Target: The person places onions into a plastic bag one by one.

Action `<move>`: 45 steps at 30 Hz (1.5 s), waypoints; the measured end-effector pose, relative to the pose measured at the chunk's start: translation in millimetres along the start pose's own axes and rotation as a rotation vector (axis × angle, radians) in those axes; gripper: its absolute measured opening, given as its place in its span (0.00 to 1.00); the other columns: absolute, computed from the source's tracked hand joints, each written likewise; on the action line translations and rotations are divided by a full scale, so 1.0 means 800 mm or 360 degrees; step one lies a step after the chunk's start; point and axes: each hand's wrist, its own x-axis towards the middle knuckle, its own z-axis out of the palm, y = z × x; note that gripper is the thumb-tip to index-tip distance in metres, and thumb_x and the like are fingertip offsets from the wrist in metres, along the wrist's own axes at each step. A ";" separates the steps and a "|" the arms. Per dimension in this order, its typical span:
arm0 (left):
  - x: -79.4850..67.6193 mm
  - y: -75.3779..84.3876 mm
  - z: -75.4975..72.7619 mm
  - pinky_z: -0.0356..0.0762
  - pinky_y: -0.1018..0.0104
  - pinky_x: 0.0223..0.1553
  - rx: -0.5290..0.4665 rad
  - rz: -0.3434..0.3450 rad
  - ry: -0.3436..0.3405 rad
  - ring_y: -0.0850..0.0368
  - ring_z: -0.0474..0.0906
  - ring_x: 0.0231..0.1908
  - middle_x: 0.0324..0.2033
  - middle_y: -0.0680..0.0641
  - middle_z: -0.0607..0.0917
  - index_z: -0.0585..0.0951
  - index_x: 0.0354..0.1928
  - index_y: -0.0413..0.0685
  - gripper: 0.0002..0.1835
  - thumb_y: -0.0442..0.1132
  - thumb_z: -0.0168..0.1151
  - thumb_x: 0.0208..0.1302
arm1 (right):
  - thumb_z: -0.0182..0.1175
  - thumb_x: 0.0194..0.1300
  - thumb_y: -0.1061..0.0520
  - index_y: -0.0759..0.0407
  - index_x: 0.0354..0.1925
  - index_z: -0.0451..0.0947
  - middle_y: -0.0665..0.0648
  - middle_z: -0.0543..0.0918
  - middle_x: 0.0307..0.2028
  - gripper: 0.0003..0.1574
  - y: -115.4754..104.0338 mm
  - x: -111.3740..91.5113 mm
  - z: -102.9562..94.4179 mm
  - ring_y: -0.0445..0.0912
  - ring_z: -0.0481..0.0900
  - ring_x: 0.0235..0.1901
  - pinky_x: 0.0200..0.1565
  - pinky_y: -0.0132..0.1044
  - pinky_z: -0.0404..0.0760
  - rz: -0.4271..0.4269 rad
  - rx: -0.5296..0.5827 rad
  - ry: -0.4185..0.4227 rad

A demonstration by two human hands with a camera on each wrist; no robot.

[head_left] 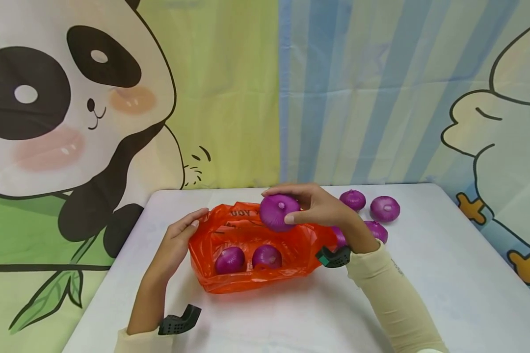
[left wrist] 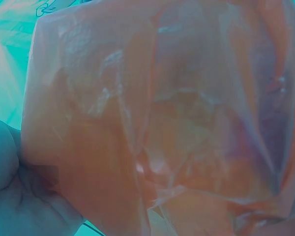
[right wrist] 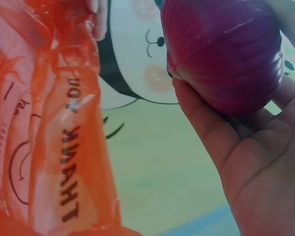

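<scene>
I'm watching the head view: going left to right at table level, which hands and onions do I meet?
Left hand → left onion inside the red bag → held onion in the right hand → farthest-back onion → rightmost onion.

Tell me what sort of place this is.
Probably an indoor recording set-up, though I can't be sure: a white table stands before a printed backdrop with a cartoon panda, and a black device sits at each wrist.
</scene>
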 end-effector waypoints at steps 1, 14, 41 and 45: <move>0.000 0.000 0.000 0.65 0.62 0.61 -0.0001 -0.0004 -0.0002 0.46 0.62 0.68 0.67 0.41 0.68 0.64 0.71 0.41 0.24 0.41 0.40 0.79 | 0.63 0.63 0.66 0.65 0.66 0.68 0.62 0.72 0.63 0.33 0.002 0.002 0.001 0.58 0.76 0.54 0.50 0.52 0.80 0.0014 -0.0005 -0.0003; 0.002 -0.003 0.000 0.63 0.60 0.63 -0.0002 -0.0001 -0.0004 0.47 0.62 0.68 0.67 0.42 0.68 0.65 0.71 0.40 0.24 0.41 0.40 0.79 | 0.66 0.63 0.63 0.63 0.65 0.70 0.57 0.76 0.58 0.33 0.029 0.029 0.025 0.52 0.77 0.53 0.50 0.46 0.81 0.0274 -0.0056 -0.0015; 0.002 -0.004 0.001 0.63 0.59 0.63 -0.0011 -0.0025 -0.0017 0.48 0.62 0.68 0.67 0.43 0.69 0.65 0.70 0.41 0.23 0.41 0.40 0.79 | 0.64 0.66 0.56 0.60 0.66 0.69 0.59 0.74 0.61 0.33 0.087 0.034 0.028 0.43 0.75 0.56 0.57 0.37 0.76 0.0421 -0.0313 -0.0198; 0.002 -0.003 0.001 0.63 0.59 0.63 -0.0004 -0.0023 -0.0017 0.48 0.62 0.68 0.67 0.43 0.69 0.65 0.70 0.40 0.24 0.41 0.40 0.79 | 0.64 0.66 0.57 0.60 0.67 0.69 0.54 0.74 0.62 0.33 0.083 0.033 0.027 0.47 0.72 0.60 0.63 0.44 0.69 0.0377 -0.0304 -0.0175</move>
